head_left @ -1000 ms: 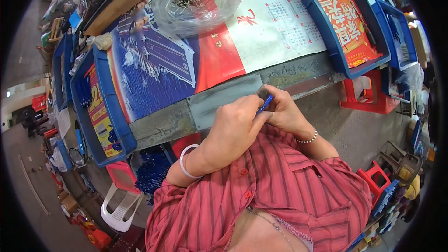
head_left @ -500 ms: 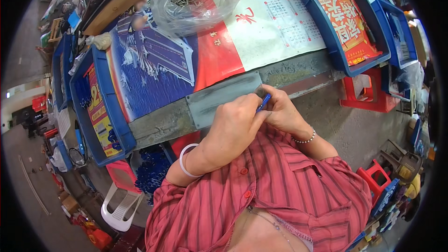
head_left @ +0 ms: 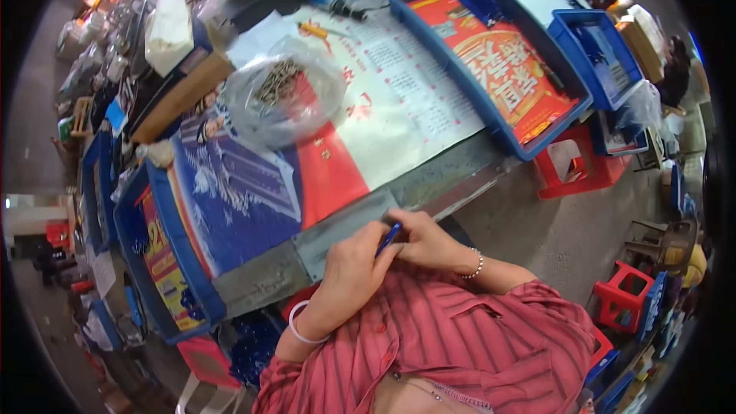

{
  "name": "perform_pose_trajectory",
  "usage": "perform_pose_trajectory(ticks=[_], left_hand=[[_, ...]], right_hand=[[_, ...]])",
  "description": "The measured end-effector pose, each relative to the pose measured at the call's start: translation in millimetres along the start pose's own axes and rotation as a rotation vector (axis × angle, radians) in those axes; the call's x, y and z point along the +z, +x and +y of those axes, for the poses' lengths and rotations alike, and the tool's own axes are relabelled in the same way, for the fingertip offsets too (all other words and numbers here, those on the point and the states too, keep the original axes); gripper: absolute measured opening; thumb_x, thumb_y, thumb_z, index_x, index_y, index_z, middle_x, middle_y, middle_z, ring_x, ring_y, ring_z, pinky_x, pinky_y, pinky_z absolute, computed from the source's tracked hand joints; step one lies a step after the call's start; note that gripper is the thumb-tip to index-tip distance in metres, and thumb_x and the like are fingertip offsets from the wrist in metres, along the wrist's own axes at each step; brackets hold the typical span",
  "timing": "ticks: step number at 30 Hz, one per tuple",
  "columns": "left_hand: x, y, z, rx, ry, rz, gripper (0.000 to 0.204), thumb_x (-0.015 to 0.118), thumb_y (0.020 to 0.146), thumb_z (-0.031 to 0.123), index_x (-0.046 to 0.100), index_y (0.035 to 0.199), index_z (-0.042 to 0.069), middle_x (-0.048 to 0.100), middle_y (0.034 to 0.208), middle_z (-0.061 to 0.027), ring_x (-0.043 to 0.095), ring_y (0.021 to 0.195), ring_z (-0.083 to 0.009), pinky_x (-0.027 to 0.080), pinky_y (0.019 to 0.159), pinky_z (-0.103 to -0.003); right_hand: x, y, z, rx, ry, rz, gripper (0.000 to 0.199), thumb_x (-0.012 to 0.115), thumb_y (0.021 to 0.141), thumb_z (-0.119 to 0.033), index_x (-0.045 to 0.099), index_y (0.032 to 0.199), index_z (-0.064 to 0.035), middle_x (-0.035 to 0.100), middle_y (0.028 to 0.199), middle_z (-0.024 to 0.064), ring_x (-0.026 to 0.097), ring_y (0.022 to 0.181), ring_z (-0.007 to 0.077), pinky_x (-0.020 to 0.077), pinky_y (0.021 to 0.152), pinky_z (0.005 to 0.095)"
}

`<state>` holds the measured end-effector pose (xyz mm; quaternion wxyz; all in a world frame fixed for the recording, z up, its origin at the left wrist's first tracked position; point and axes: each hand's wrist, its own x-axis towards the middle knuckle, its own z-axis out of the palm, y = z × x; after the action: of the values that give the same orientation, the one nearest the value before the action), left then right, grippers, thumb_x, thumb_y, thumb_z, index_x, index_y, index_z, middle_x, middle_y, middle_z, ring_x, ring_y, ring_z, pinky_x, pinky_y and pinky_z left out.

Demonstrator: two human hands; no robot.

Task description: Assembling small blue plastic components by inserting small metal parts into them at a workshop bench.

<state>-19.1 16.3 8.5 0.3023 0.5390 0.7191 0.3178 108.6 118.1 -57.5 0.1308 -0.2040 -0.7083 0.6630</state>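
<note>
both hands' fingers pinch blue tool (head_left: 389, 238) | table edge (head_left: 345, 226) under | bag of screws (head_left: 280, 100) beyond

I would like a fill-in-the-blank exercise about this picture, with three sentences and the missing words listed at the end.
1. Both hands, the left hand and the right hand, meet around a small ____ tool.
2. The clear plastic bag of small metal parts lies on the ____ poster covering the workbench.
3. The right wrist wears a beaded ____.

Missing words: blue; printed; bracelet
</note>
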Motion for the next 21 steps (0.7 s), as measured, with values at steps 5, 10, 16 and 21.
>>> perform_pose_trajectory(ticks=[5, 10, 16, 21], left_hand=[[0, -8, -13, 0.016, -0.054, 0.002, 0.015, 0.061, 0.086, 0.01, 0.053, 0.093, -0.001, 0.061, 0.074, -0.017, 0.06, 0.058, -0.027, 0.044, 0.052, -0.034], [-12, -16, -31, -0.293, -0.583, 0.071, 0.013, 0.054, 0.092, 0.01, 0.049, 0.098, 0.0, 0.063, 0.076, -0.0072, 0.055, 0.053, -0.0081, 0.042, 0.046, -0.021], [-29, -30, -58, -0.39, -0.869, 0.236, 0.008, 0.053, 0.092, 0.009, 0.048, 0.094, 0.003, 0.064, 0.075, -0.0084, 0.049, 0.048, -0.006, 0.039, 0.044, -0.018], [-24, -40, -60, -0.41, -0.863, 0.335, 0.007, 0.052, 0.092, 0.011, 0.047, 0.087, 0.01, 0.06, 0.068, -0.0054, 0.039, 0.041, -0.0041, 0.029, 0.038, -0.017]], right_hand=[[-21, -3, -18, -0.008, -0.173, -0.124, 0.03, 0.07, 0.079, -0.014, 0.051, 0.098, -0.0007, 0.061, 0.076, 0.0118, 0.056, 0.061, 0.0179, 0.0452, 0.057, 0.0297], [-78, -1, -57, -0.086, -0.241, -0.168, 0.023, 0.064, 0.083, -0.016, 0.056, 0.098, -0.0001, 0.062, 0.079, 0.0135, 0.063, 0.07, 0.023, 0.0486, 0.064, 0.0334], [-199, 44, -76, -0.083, -0.372, 0.244, 0.016, 0.062, 0.084, -0.01, 0.058, 0.094, 0.0024, 0.061, 0.079, 0.006, 0.06, 0.069, 0.0121, 0.0493, 0.064, 0.027], [-318, 138, -27, 0.024, -0.796, 0.443, 0.019, 0.062, 0.078, -0.014, 0.061, 0.087, 0.0028, 0.064, 0.076, 0.0107, 0.063, 0.07, 0.017, 0.0503, 0.066, 0.0299]])
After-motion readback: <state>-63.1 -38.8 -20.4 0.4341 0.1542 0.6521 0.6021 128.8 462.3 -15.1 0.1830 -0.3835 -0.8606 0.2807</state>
